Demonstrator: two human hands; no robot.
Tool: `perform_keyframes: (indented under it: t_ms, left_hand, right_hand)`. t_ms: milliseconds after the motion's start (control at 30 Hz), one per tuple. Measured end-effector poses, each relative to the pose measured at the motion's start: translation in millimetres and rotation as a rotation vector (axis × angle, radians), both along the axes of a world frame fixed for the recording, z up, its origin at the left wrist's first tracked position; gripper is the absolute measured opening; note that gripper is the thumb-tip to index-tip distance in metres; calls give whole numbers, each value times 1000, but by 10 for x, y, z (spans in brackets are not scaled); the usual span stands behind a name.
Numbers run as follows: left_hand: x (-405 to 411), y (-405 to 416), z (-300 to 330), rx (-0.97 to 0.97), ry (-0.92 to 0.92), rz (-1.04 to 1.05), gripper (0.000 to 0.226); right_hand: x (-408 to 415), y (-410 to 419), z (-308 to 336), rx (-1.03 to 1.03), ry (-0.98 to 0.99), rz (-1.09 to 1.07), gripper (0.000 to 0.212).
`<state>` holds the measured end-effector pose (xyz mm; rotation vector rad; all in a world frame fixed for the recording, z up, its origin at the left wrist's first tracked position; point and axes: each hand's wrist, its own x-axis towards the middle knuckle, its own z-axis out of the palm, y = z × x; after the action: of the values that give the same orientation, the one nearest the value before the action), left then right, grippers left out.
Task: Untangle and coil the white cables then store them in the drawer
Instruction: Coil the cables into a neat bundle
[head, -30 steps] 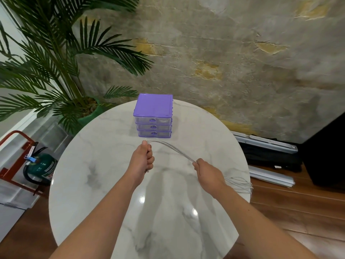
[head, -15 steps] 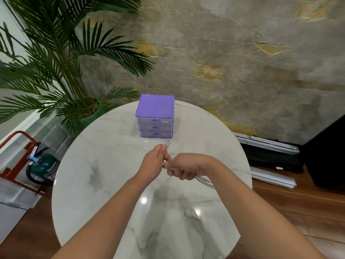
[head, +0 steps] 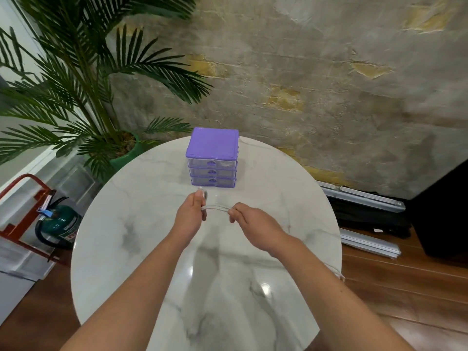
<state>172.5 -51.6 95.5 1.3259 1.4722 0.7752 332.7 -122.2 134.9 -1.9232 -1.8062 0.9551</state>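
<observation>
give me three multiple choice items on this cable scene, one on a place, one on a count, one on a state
1. Where is the purple drawer unit?
A. far side of the marble table
B. on the floor
C. under the palm

2. How many drawers does it have?
A. two
B. three
C. five

3. The drawers are:
A. all pushed in
B. top one open
C. removed

Answers: 1 A, it stands on the tabletop beyond the left hand and right hand, which hold the white cables. 2 B, three handles show. 3 A, fronts sit flush.
</observation>
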Motion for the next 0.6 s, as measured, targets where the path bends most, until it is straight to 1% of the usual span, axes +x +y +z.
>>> perform_keyframes:
  t_ms: [33, 100, 200, 267, 367, 433, 467, 500, 600]
  left_hand:
    - [-5, 2, -4, 5, 40, -43, 41]
    - [-18, 12, 15, 23, 109, -123, 43]
    - [7, 20, 82, 33, 156, -244, 44]
    - [53, -14, 141, 18, 195, -355, 44]
    - [109, -108, 193, -50, 197, -535, 47]
    - [112, -151, 221, -93, 183, -588, 47]
    - [104, -159, 233, -132, 139, -583, 46]
    - [95, -160, 245, -187, 51, -567, 44]
    - [70, -157, 275, -386, -262, -482, 39]
  right_hand:
    - [5, 10, 29, 6, -38, -8, 31]
    - [49, 48, 93, -61, -67, 8, 34]
    - [79, 94, 202, -217, -96, 109, 35]
    - [60, 123, 266, -273, -128, 172, 33]
    - [56, 159, 378, -299, -130, 218, 31]
    - [108, 186, 430, -285, -87, 214, 30]
    - [139, 197, 447, -269, -55, 204, 30]
    - [170, 209, 447, -246, -20, 189, 30]
    - [228, 234, 375, -153, 145, 106, 25]
